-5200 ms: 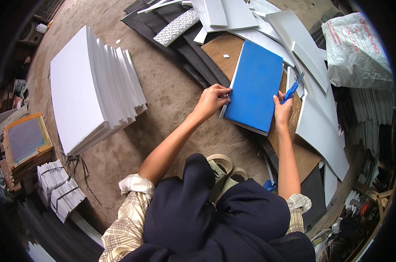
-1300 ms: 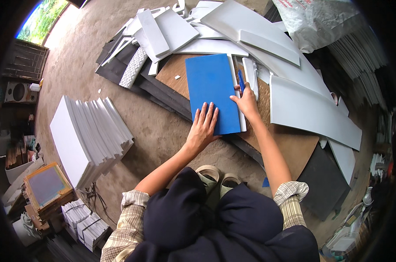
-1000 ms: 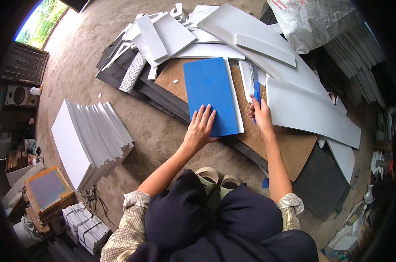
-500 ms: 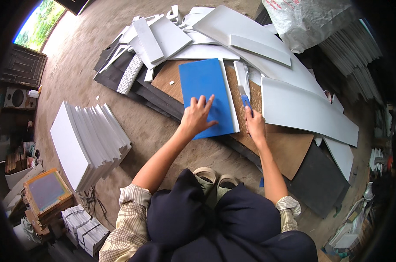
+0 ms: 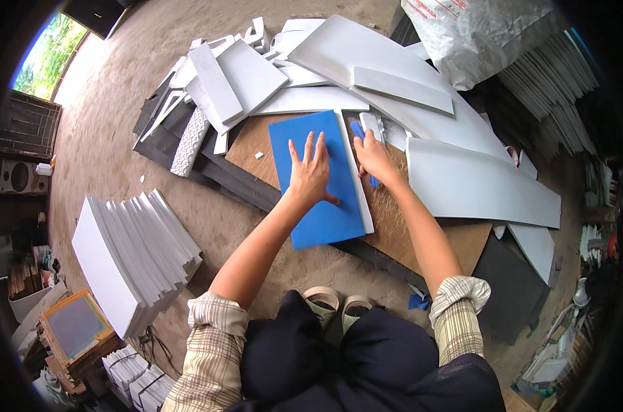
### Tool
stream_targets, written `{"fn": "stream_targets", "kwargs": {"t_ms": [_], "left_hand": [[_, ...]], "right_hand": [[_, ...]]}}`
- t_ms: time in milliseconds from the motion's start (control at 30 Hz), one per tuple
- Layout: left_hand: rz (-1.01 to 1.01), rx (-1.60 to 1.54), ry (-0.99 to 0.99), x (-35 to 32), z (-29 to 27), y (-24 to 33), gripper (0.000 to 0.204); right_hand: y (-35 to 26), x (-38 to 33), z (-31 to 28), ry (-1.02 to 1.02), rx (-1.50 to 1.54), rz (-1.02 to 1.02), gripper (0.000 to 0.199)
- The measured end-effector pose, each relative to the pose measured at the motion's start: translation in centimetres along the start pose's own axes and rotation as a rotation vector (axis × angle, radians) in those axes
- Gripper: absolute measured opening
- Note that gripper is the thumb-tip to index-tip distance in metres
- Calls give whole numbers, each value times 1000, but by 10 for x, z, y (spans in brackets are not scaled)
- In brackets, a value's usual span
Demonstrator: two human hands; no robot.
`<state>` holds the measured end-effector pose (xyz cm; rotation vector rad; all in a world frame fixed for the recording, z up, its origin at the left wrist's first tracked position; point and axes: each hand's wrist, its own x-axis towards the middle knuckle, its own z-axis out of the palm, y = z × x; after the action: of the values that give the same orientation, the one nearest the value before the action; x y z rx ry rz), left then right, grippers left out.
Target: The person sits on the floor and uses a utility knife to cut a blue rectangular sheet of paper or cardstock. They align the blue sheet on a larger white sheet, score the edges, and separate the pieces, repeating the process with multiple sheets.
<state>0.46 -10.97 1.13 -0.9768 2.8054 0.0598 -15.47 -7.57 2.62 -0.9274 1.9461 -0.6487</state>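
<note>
A blue rectangular sheet (image 5: 342,199) lies over a white board (image 5: 366,220), whose edge shows along its right side. Fingers spread, my left hand (image 5: 310,170) rests on the blue sheet. My right hand (image 5: 375,156) grips a blue-handled utility knife (image 5: 357,130) at the sheet's upper right edge; the blade is hard to make out there. Under both lies a brown wooden board (image 5: 421,237). A narrow white offcut (image 5: 371,122) lies just beyond the right hand.
White foam-like panels (image 5: 366,51) are heaped behind, and a curved white sheet (image 5: 483,182) lies at right. Dark sheets (image 5: 504,288) stick out below the wooden board. A stack of white boards (image 5: 119,268) stands on the floor at left. A plastic bag (image 5: 473,41) is at upper right.
The knife has moved left to the sheet's edge and turned in my right hand. My left hand has spread flatter. The blue sheet sits lower in view, as the whole view has shifted.
</note>
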Motion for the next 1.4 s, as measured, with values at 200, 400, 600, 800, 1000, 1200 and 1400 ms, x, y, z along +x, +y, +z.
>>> {"fn": "stream_targets", "kwargs": {"t_ms": [200,400,600,800,1000,1200,1400], "left_hand": [[6,-373,-61,6,20,-13,137],[-11,-364,-213,10,19,-12,142],[-10,-359,-226,10,17,-11,145],[-21,-346,-116,6,24,-11,146],[-33,-349,-33,2,29,-10,138],[-19,-310,-115,10,22,-1,144],[-17,-360,-175,13,27,-13,146]], "right_hand": [[-12,48,10,170,-561,-194,31],[-21,61,18,152,-631,-188,27],[-40,78,14,2,-671,5,30],[-35,46,19,-129,-683,115,28],[37,-69,33,-114,-487,92,29],[60,-162,33,-62,-489,91,26],[42,-141,14,-85,-657,-84,25]]}}
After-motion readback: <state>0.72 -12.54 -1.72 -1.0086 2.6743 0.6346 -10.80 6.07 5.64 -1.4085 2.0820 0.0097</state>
